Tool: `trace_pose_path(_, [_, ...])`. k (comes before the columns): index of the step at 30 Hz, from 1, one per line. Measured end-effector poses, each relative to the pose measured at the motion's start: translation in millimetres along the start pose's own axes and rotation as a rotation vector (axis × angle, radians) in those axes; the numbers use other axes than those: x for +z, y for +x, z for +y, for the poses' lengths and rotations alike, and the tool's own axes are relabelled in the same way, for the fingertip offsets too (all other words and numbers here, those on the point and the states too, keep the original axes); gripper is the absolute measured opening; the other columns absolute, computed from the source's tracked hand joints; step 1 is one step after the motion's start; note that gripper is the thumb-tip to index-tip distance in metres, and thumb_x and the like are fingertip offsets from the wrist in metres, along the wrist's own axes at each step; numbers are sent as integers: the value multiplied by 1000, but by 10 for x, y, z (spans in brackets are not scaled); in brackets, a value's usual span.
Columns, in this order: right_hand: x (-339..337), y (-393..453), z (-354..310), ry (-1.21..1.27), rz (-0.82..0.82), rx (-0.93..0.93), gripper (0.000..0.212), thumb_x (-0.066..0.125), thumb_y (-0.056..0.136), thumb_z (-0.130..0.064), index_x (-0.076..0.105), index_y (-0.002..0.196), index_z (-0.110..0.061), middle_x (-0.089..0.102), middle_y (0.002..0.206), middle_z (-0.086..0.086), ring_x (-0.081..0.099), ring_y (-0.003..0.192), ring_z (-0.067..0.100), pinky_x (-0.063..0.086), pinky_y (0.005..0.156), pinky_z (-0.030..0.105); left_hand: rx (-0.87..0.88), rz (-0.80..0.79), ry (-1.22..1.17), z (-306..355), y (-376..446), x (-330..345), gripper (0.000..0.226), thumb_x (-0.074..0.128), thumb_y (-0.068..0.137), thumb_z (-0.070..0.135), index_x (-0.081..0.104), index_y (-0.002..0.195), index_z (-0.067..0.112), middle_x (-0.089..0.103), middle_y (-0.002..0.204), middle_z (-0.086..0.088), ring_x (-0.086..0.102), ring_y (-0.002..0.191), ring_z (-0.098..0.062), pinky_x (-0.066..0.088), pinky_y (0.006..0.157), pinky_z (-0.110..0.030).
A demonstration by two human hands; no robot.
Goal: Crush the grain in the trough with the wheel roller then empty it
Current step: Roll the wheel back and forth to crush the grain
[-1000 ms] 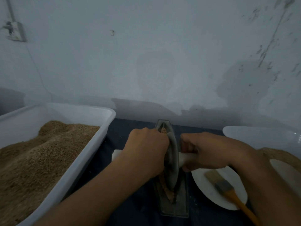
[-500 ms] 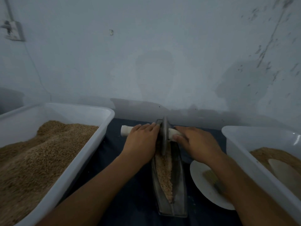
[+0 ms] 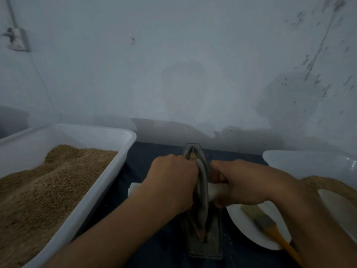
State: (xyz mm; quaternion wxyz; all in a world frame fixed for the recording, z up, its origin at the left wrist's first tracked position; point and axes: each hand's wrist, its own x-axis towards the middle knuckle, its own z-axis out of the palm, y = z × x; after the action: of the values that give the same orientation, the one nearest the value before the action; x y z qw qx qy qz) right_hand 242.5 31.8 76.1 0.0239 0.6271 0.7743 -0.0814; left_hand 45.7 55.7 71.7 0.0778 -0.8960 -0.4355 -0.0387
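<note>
Head camera, looking down at a dark blue cloth against a stained pale wall; no brand, label or writing can be read anywhere. A narrow metal trough lies at centre, running from near to far; the grey wheel roller stands upright in its groove, around the middle of its length. The left hand curls over the white axle handle on the left of the wheel, the handle's end poking out beyond the wrist; the right hand grips the same handle on the right side; both are clamped tight, one on each side of the wheel. A little tan grain shows at the trough's far tip; the hands and wheel hide most of the rest. To the left, a large white tub heaped with brown grain; to the right, a second white tub with grain and a pale scoop-like shape, partly behind the right forearm. Near right, a white plate just beside the trough holds a paintbrush with an orange handle. A wall socket sits far left, a cable running down from it.
</note>
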Motion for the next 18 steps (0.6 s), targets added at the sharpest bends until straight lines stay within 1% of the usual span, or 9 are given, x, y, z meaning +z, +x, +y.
trace_pose_path(4, [-15,-2,-47,27,13,2,40,77,71,-54,44,86,-37,58,89,-14,57,79,4,50,65,32,-7,-23,-26,-30,-38,-28,40,64,87,39,30,67,27,36,69,9,31,56,-7,35,65,-31])
trace_pose_path(7, [6,29,4,110,15,12,33,77,75,-51,49,86,-40,59,88,-18,57,78,-2,44,61,24,-15,-40,-53,-72,25,33,39,61,90,36,30,68,26,37,70,8,33,57,-7,35,64,-31])
trace_pose_path(9, [40,60,48,133,11,19,24,73,80,-50,49,84,-52,59,87,-25,55,78,-10,38,58,18,-26,-21,-63,-95,110,121,36,59,91,33,31,69,25,35,71,7,34,59,-9,35,66,-33])
trace_pose_path(10, [61,79,71,132,18,25,21,69,83,-51,49,86,-56,60,88,-27,55,80,-10,39,60,17,-32,-9,-66,-106,154,169,33,59,91,33,34,72,23,36,72,7,35,61,-11,35,67,-33])
trace_pose_path(11, [93,117,108,117,37,39,16,65,86,-52,51,93,-56,61,93,-25,56,84,-6,44,66,20,-39,7,-68,-116,199,215,28,59,92,32,37,76,22,39,74,6,39,65,-14,36,68,-34])
trace_pose_path(12, [129,168,146,97,66,65,15,61,89,-54,54,102,-51,62,100,-19,57,90,1,48,74,26,-45,29,-69,-130,245,264,21,59,92,32,42,83,23,47,79,4,43,70,-16,36,69,-35])
trace_pose_path(14, [216,278,228,71,143,124,24,53,94,-56,57,111,-39,64,106,-8,59,94,13,50,82,35,-50,87,-52,-155,342,380,11,58,93,31,49,95,25,62,96,1,56,82,-20,36,71,-35])
trace_pose_path(16, [314,374,292,48,252,137,27,47,96,-57,56,112,-36,64,107,-5,59,96,17,50,82,38,-50,157,-28,-182,435,518,13,58,93,28,53,104,25,66,107,1,63,92,-21,38,75,-35])
trace_pose_path(18, [396,449,323,4,375,115,30,42,98,-57,55,117,-37,63,111,-5,59,101,19,49,82,38,-44,224,-63,-233,510,639,26,58,93,29,53,118,26,65,119,3,62,104,-20,43,88,-35])
